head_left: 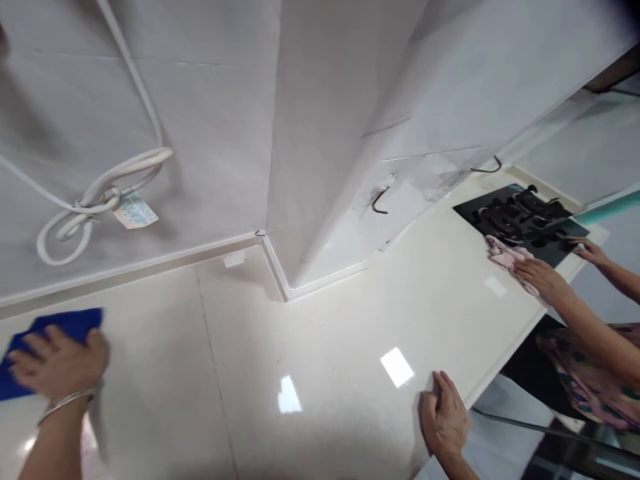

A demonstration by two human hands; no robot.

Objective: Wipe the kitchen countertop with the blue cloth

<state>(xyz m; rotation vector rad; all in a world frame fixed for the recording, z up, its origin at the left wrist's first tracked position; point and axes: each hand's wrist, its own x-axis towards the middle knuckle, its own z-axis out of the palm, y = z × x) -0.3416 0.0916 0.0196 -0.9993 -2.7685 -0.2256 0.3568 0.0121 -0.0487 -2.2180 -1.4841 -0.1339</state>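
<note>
A deep-blue fabric cloth (pixel 83 323) lies on the glossy off-white counter (pixel 250 333) at far left, under the flat left hand (pixel 60 363), whose fingers are spread wide. The right hand (pixel 445 419) rests at the counter's smooth near edge, fingers close together, thumb apart. Beyond, a co-worker's hand (pixel 543 279) presses a crumpled pale-pink cloth (pixel 501 255) at a black cooktop's (pixel 520 215) edge.

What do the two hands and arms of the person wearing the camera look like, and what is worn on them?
The left hand has no glove; a thin, rounded, silver-coloured bangle circles its wrist. The right hand is also ungloved, with no bracelet visible. The left forearm and right forearm show no sleeve within the picture.
</note>
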